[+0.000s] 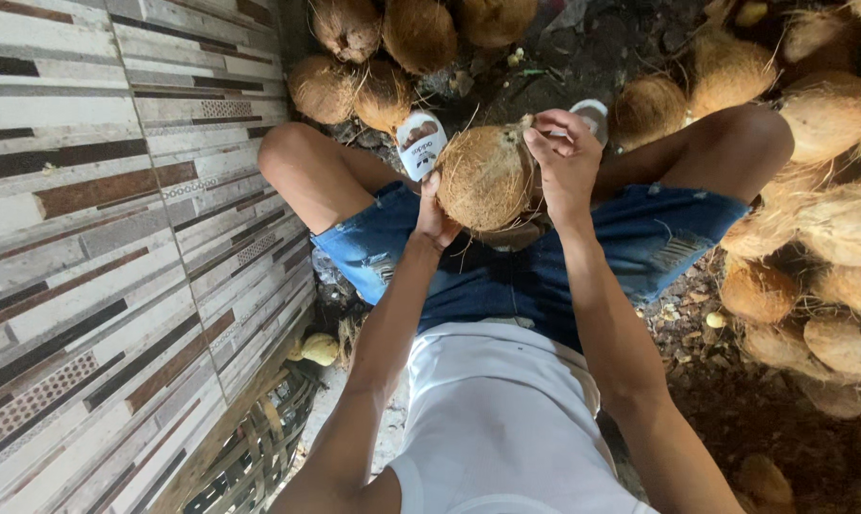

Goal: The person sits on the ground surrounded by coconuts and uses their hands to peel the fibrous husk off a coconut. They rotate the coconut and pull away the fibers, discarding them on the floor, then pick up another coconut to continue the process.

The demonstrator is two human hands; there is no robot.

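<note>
Both hands work mid-frame: left hand (434, 217) cups the husked coconut (485, 176), right hand (565, 157) pinches its fibres, mid-stripping.

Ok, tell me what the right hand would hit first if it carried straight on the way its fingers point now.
The right hand curls leftward in the picture over the top of the husked coconut it grips, so the fingers would press straight into that coconut's fibrous husk. The left hand lies beyond, supporting the far side; depth is unclear.
</note>
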